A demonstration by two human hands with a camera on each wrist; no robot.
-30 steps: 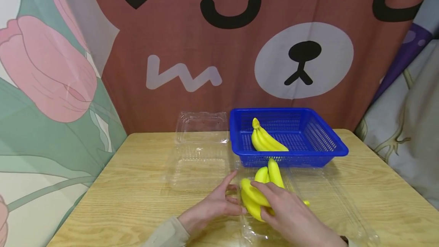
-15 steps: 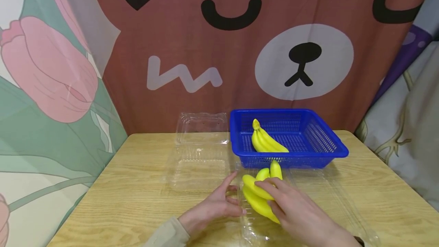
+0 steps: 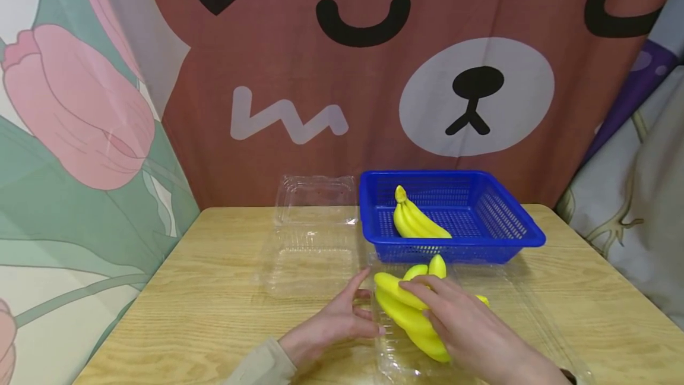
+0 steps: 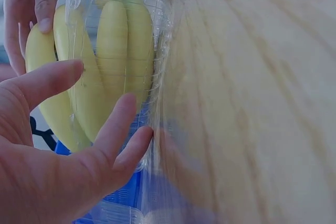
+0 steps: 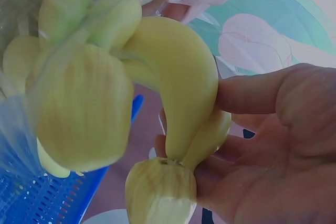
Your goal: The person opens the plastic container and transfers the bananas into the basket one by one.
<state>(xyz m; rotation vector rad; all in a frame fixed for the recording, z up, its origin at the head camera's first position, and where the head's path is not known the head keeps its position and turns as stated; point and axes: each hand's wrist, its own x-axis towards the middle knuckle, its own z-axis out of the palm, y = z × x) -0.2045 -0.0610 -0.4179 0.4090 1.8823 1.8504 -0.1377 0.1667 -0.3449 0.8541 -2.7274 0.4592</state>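
Note:
My right hand [image 3: 465, 319] grips a bunch of yellow bananas [image 5: 191, 72] over the near clear plastic clamshell box [image 3: 395, 364]. In the right wrist view its thumb and fingers hold the bunch near the stem. Another banana bunch [image 5: 79, 108] lies beneath, in the box; some of its bananas [image 4: 113, 45] show through the plastic wall in the left wrist view. My left hand [image 3: 333, 319] is at the box's left side, fingers spread and fingertips by the wall. Whether they press on it is hard to tell. The right hand hides part of both bunches.
A blue basket [image 3: 454, 242] stands behind the box, with a banana bunch [image 3: 417, 218] inside. Left of it sits a second clear clamshell [image 3: 312, 260], its lid raised. The near box's lid [image 3: 518, 314] lies unfolded to the right on the wooden table [image 3: 214, 290].
My right hand has moved slightly to the right. The bananas under it have shifted, the lower ones now reaching nearer the box's front. The left hand has stayed in place.

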